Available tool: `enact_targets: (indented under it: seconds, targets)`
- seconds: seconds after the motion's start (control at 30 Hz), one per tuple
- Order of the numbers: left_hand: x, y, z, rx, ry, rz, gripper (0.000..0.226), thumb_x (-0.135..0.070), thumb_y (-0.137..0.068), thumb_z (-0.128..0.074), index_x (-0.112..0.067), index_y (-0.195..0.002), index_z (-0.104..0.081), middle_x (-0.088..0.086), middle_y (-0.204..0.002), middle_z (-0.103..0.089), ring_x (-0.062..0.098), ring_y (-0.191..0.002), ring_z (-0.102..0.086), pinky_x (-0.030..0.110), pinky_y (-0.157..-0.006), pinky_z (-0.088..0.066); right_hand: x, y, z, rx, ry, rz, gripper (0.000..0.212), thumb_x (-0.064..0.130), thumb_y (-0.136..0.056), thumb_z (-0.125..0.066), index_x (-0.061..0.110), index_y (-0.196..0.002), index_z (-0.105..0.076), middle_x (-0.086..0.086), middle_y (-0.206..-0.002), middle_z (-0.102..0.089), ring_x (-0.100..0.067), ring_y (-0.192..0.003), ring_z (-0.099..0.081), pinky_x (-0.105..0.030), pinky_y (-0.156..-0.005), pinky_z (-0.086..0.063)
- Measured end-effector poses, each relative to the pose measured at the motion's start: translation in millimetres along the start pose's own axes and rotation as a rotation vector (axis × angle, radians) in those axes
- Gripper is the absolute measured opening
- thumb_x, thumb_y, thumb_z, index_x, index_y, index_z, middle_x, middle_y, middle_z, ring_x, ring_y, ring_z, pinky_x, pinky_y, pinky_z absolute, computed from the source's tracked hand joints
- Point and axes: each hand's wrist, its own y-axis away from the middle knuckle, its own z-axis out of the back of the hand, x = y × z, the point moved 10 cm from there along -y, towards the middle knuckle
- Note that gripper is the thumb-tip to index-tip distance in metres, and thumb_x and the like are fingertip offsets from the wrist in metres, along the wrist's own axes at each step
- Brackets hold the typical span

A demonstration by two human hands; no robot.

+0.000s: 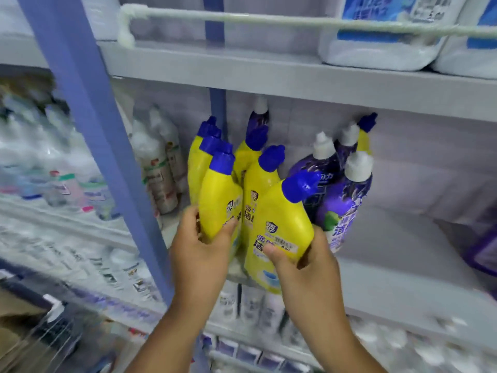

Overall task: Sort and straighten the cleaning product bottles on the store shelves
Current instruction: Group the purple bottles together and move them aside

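My left hand (200,254) grips upright yellow bottle (219,208); my right hand (304,267) clasps tilted yellow bottle (282,224) beside purple bottles (341,208).

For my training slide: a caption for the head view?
Left hand and right hand each grip a yellow bottle beside purple bottles.

Motion blur smears the bottles on the left shelves (53,179) beyond reading, the white jugs (382,30) above are cut off by the top edge, and the yellow bottles (215,168) hide those behind them.
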Motion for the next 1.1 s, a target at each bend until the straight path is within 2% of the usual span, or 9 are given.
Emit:
enact_targets:
  seconds: [0.13, 0.23, 0.4, 0.53, 0.67, 0.77, 0.87, 1.0, 1.1]
  targets:
    - [13, -19, -9, 0.061, -0.053, -0.062, 0.042, -0.055, -0.075, -0.075, -0.038, -0.107, -0.056, -0.011, -0.099, -0.07, 0.017, -0.094, -0.068, 0.047, -0.08, -0.057, -2, -6, -16, -0.099, 0.041, 0.03, 0.039, 0.013, -0.084, -0.08, 0.032, -0.112, -0.06, 0.017, -0.1, -0.073, -0.002, -0.093, -0.069, -0.021, -0.078, -0.054]
    - [15, -32, -15, 0.103, -0.068, -0.107, 0.042, -0.053, -0.078, -0.076, -0.032, -0.11, -0.057, -0.006, -0.107, -0.064, 0.021, -0.101, -0.064, 0.048, -0.083, -0.055, -3, -16, -24, -0.162, 0.136, 0.049, 0.036, 0.02, -0.084, -0.08, 0.031, -0.112, -0.06, 0.012, -0.106, -0.067, -0.001, -0.097, -0.064, -0.01, -0.078, -0.048]
    - [17, -50, -29, 0.148, -0.078, -0.113, 0.047, -0.044, -0.081, -0.081, -0.024, -0.117, -0.059, 0.0, -0.117, -0.061, 0.024, -0.108, -0.061, 0.043, -0.087, -0.053, -8, -37, -36, -0.281, 0.272, 0.091, 0.046, 0.044, -0.079, -0.077, 0.026, -0.116, -0.057, 0.006, -0.112, -0.058, -0.017, -0.109, -0.059, -0.043, -0.096, -0.05]
    - [22, -66, -41, 0.182, -0.088, -0.099, 0.055, -0.046, -0.081, -0.081, -0.025, -0.126, -0.058, 0.001, -0.122, -0.062, 0.024, -0.112, -0.061, 0.041, -0.091, -0.052, -7, -55, -43, -0.326, 0.283, 0.11, 0.056, 0.032, -0.083, -0.08, 0.021, -0.132, -0.055, 0.004, -0.122, -0.061, -0.015, -0.116, -0.056, -0.04, -0.102, -0.047]
    - [19, -73, -47, 0.215, -0.033, -0.107, 0.051, -0.041, -0.081, -0.082, -0.024, -0.124, -0.061, -0.002, -0.118, -0.066, 0.02, -0.107, -0.062, 0.039, -0.09, -0.053, -13, -71, -44, -0.358, 0.315, 0.096, 0.056, 0.032, -0.084, -0.078, 0.019, -0.132, -0.053, -0.001, -0.124, -0.062, -0.02, -0.117, -0.057, -0.042, -0.102, -0.048]
    - [26, -71, -46, 0.245, 0.016, -0.082, 0.053, -0.041, -0.083, -0.081, -0.03, -0.13, -0.06, -0.007, -0.122, -0.067, 0.013, -0.109, -0.064, 0.041, -0.095, -0.054, -27, -75, -41, -0.348, 0.329, 0.035, 0.055, 0.04, -0.084, -0.075, 0.021, -0.13, -0.051, -0.002, -0.125, -0.061, -0.023, -0.119, -0.057, -0.044, -0.102, -0.049]
    - [28, -58, -31, 0.208, 0.119, -0.034, 0.069, -0.057, -0.078, -0.079, -0.038, -0.139, -0.051, -0.008, -0.133, -0.061, 0.009, -0.117, -0.064, 0.044, -0.098, -0.056, -35, -63, -42, -0.274, 0.293, 0.013, 0.065, 0.047, -0.079, -0.07, 0.027, -0.138, -0.049, 0.003, -0.132, -0.059, -0.017, -0.126, -0.056, -0.043, -0.106, -0.048]
    - [-3, -22, -15, 0.163, 0.162, -0.134, 0.058, -0.039, -0.083, -0.08, -0.025, -0.134, -0.056, -0.004, -0.131, -0.059, 0.009, -0.119, -0.061, 0.026, -0.096, -0.052, -29, -31, -32, -0.147, 0.184, 0.024, 0.068, 0.045, -0.081, -0.078, 0.039, -0.14, -0.045, 0.018, -0.138, -0.055, -0.004, -0.132, -0.051, -0.034, -0.11, -0.045]
    - [-20, 2, -37, 0.305, 0.276, -0.111, 0.047, -0.039, -0.084, -0.08, -0.03, -0.126, -0.06, -0.005, -0.124, -0.066, 0.012, -0.114, -0.065, 0.019, -0.091, -0.052, -23, -4, -7, -0.06, 0.067, -0.055, 0.062, 0.031, -0.084, -0.081, 0.037, -0.136, -0.048, 0.02, -0.13, -0.06, 0.007, -0.123, -0.055, -0.026, -0.109, -0.045]
